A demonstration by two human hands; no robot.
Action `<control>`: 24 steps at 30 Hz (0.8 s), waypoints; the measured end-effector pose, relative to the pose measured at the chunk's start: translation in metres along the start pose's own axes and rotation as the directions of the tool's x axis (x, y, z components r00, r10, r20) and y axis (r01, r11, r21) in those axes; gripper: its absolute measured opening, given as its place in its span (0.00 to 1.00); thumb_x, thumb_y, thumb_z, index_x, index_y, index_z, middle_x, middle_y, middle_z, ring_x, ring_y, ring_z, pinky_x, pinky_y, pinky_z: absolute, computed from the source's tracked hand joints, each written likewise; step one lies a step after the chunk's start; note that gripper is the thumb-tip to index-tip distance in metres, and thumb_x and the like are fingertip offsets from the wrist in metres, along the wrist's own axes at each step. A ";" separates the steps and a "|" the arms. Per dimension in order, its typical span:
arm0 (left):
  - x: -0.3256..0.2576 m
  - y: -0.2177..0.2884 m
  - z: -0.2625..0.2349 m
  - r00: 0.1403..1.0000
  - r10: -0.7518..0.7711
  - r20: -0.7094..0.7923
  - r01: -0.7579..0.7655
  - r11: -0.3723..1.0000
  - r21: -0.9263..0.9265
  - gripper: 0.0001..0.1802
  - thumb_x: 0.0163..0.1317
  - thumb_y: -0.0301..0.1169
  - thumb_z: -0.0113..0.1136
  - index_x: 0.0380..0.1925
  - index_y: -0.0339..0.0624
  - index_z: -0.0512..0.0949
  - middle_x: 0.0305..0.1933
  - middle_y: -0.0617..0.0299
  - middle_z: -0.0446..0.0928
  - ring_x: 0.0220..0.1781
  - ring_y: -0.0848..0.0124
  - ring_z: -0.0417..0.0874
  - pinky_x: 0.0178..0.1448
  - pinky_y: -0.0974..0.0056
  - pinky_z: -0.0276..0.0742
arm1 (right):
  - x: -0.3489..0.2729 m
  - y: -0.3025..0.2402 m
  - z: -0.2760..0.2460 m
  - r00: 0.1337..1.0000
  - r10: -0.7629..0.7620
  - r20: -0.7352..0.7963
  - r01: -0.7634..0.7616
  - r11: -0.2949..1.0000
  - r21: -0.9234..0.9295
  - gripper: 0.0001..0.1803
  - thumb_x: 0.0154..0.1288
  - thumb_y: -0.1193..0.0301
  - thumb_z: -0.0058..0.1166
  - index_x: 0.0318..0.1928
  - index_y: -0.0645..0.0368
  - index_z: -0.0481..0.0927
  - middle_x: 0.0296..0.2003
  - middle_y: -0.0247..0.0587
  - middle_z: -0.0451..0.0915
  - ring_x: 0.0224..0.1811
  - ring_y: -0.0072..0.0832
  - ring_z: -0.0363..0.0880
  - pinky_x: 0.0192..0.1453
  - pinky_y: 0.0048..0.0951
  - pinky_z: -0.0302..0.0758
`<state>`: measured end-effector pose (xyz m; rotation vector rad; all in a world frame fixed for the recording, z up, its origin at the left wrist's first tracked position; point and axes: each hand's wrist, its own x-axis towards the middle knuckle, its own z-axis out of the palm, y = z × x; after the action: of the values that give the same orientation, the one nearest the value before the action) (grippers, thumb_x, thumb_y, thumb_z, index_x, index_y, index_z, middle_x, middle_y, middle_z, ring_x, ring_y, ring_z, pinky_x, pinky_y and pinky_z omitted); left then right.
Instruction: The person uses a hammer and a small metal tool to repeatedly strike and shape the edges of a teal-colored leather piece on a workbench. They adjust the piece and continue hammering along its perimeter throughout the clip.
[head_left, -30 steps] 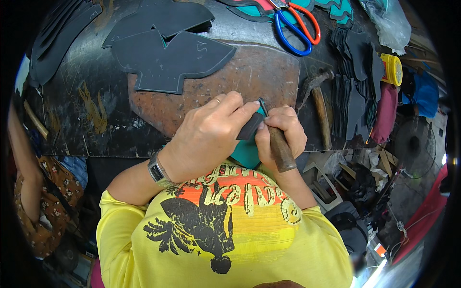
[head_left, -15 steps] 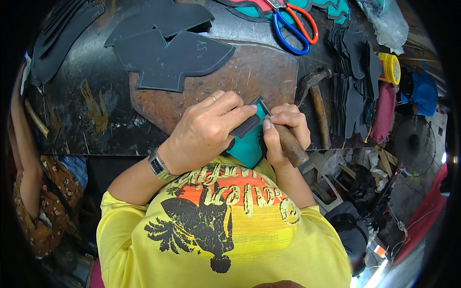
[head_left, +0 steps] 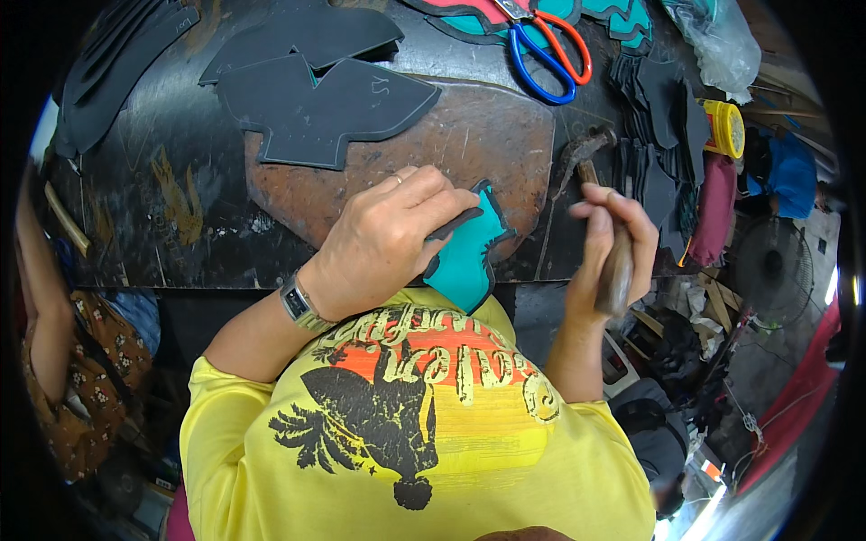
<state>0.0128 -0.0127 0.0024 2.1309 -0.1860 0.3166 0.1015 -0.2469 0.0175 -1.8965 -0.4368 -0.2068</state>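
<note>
My left hand is closed on a teal piece with black edging, held at the near edge of the worn brown board. The piece's black border is folded under my fingers. To the right, my right hand is curled round a tool with a thick wooden handle; its working end cannot be made out. Just beyond these fingers lies a hammer with a dark metal head. My right hand covers most of the hammer's handle; whether it touches it, I cannot tell.
Dark cut pieces overlap the board's far left. Scissors with blue and red handles lie beyond it. Stacked black pieces and a yellow tub stand right. Another person's arm is at the left.
My right hand has left the teal piece and moved right to the hammer, carrying the wooden-handled tool. My left hand stays in place, and more of the teal surface shows.
</note>
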 end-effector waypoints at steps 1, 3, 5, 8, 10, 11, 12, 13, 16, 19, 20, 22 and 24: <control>0.000 0.000 0.000 1.000 -0.003 -0.018 0.003 1.000 -0.012 0.23 0.49 0.20 0.74 0.48 0.38 0.84 0.42 0.55 0.79 0.47 0.53 0.85 0.50 0.55 0.84 | 0.007 0.004 -0.012 0.997 -0.059 0.053 0.072 0.947 -0.314 0.16 0.67 0.83 0.66 0.54 0.63 0.80 0.46 0.50 0.86 0.45 0.39 0.86 0.53 0.37 0.82; -0.002 0.001 0.002 0.998 -0.011 -0.054 0.009 0.999 -0.045 0.20 0.49 0.20 0.74 0.45 0.38 0.83 0.41 0.55 0.79 0.46 0.53 0.85 0.49 0.54 0.84 | 0.013 0.015 -0.026 0.968 -0.137 0.209 0.247 0.650 -0.718 0.21 0.63 0.78 0.72 0.54 0.60 0.81 0.44 0.48 0.85 0.46 0.46 0.84 0.54 0.40 0.80; -0.002 0.000 0.001 0.998 0.011 -0.067 -0.012 1.000 -0.020 0.15 0.51 0.19 0.75 0.40 0.38 0.83 0.38 0.55 0.80 0.42 0.55 0.86 0.45 0.55 0.83 | 0.010 0.025 -0.031 0.985 0.076 0.152 0.065 0.662 -0.747 0.19 0.64 0.74 0.73 0.53 0.60 0.80 0.42 0.49 0.84 0.45 0.48 0.83 0.55 0.42 0.80; -0.003 0.001 0.000 0.998 0.027 -0.059 -0.025 0.999 0.026 0.13 0.51 0.19 0.76 0.37 0.38 0.83 0.36 0.56 0.80 0.39 0.56 0.85 0.42 0.56 0.82 | 0.013 0.038 -0.032 0.986 0.154 0.072 -0.064 0.729 -0.681 0.16 0.68 0.73 0.71 0.52 0.61 0.80 0.40 0.50 0.84 0.41 0.45 0.84 0.52 0.40 0.80; -0.002 0.001 0.000 0.998 0.035 -0.053 -0.033 0.998 0.052 0.14 0.50 0.20 0.76 0.36 0.40 0.81 0.36 0.56 0.78 0.40 0.56 0.85 0.43 0.55 0.82 | 0.019 0.043 -0.033 0.990 0.133 0.052 -0.068 0.761 -0.645 0.13 0.71 0.72 0.69 0.50 0.62 0.79 0.38 0.49 0.83 0.39 0.42 0.84 0.50 0.38 0.80; -0.003 0.001 0.000 0.998 0.038 -0.049 -0.035 0.998 0.061 0.16 0.49 0.20 0.75 0.37 0.41 0.79 0.37 0.56 0.77 0.42 0.55 0.85 0.44 0.54 0.82 | 0.024 0.044 -0.034 0.991 0.123 0.051 -0.065 0.782 -0.620 0.12 0.72 0.72 0.69 0.49 0.62 0.79 0.37 0.49 0.83 0.38 0.41 0.85 0.49 0.37 0.80; -0.003 0.001 0.000 0.998 0.037 -0.044 -0.035 0.997 0.063 0.17 0.49 0.21 0.74 0.38 0.42 0.78 0.38 0.57 0.76 0.43 0.55 0.85 0.45 0.53 0.83 | 0.027 0.045 -0.035 0.993 0.093 0.066 -0.037 0.811 -0.584 0.11 0.73 0.71 0.68 0.47 0.63 0.79 0.36 0.49 0.83 0.37 0.39 0.85 0.48 0.37 0.80; -0.003 0.001 -0.001 0.998 0.032 -0.044 -0.029 0.997 0.072 0.17 0.49 0.21 0.74 0.38 0.42 0.78 0.38 0.57 0.76 0.43 0.55 0.85 0.45 0.53 0.83 | 0.030 0.045 -0.036 0.998 0.048 0.046 -0.015 0.837 -0.547 0.10 0.74 0.71 0.67 0.45 0.63 0.79 0.33 0.48 0.83 0.35 0.36 0.83 0.46 0.36 0.80; -0.003 0.003 0.000 0.998 0.007 -0.055 -0.003 0.998 0.063 0.16 0.49 0.21 0.76 0.37 0.42 0.80 0.37 0.57 0.77 0.42 0.56 0.85 0.43 0.54 0.82 | 0.033 0.046 -0.036 0.982 0.164 0.093 -0.077 0.799 -0.597 0.10 0.74 0.72 0.67 0.45 0.62 0.78 0.33 0.48 0.82 0.34 0.34 0.81 0.45 0.35 0.79; -0.002 0.004 0.001 0.997 -0.014 -0.081 0.018 0.998 0.053 0.14 0.49 0.20 0.78 0.36 0.41 0.84 0.35 0.58 0.78 0.38 0.57 0.85 0.41 0.56 0.81 | 0.028 0.044 -0.035 0.990 0.116 0.086 -0.038 0.781 -0.624 0.13 0.69 0.72 0.72 0.44 0.61 0.78 0.32 0.46 0.80 0.33 0.36 0.78 0.44 0.33 0.78; -0.002 0.004 0.001 0.997 -0.014 -0.077 0.018 0.999 0.051 0.14 0.49 0.20 0.78 0.35 0.41 0.84 0.35 0.58 0.78 0.39 0.57 0.85 0.41 0.56 0.81 | 0.025 0.043 -0.035 0.990 0.097 0.103 -0.011 0.779 -0.627 0.15 0.68 0.71 0.73 0.44 0.62 0.78 0.32 0.46 0.80 0.33 0.36 0.78 0.44 0.33 0.78; -0.003 0.004 0.001 0.997 -0.014 -0.074 0.018 0.999 0.050 0.14 0.49 0.20 0.78 0.35 0.41 0.83 0.35 0.57 0.78 0.39 0.57 0.86 0.41 0.56 0.81 | 0.021 0.039 -0.040 0.983 0.117 0.142 -0.006 0.790 -0.613 0.17 0.65 0.71 0.75 0.46 0.62 0.79 0.34 0.44 0.80 0.35 0.35 0.78 0.46 0.32 0.78; -0.003 0.003 0.001 0.997 -0.006 -0.081 0.011 0.999 0.052 0.14 0.49 0.20 0.78 0.35 0.41 0.83 0.35 0.57 0.78 0.39 0.57 0.86 0.41 0.56 0.81 | 0.018 0.035 -0.047 0.969 0.116 0.218 0.036 0.807 -0.590 0.17 0.67 0.71 0.74 0.48 0.62 0.79 0.35 0.39 0.79 0.36 0.28 0.76 0.46 0.28 0.77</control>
<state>0.0096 -0.0151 0.0036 2.1658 -0.1225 0.4063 0.1350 -0.2976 0.0100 -2.5668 -0.5397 -0.0798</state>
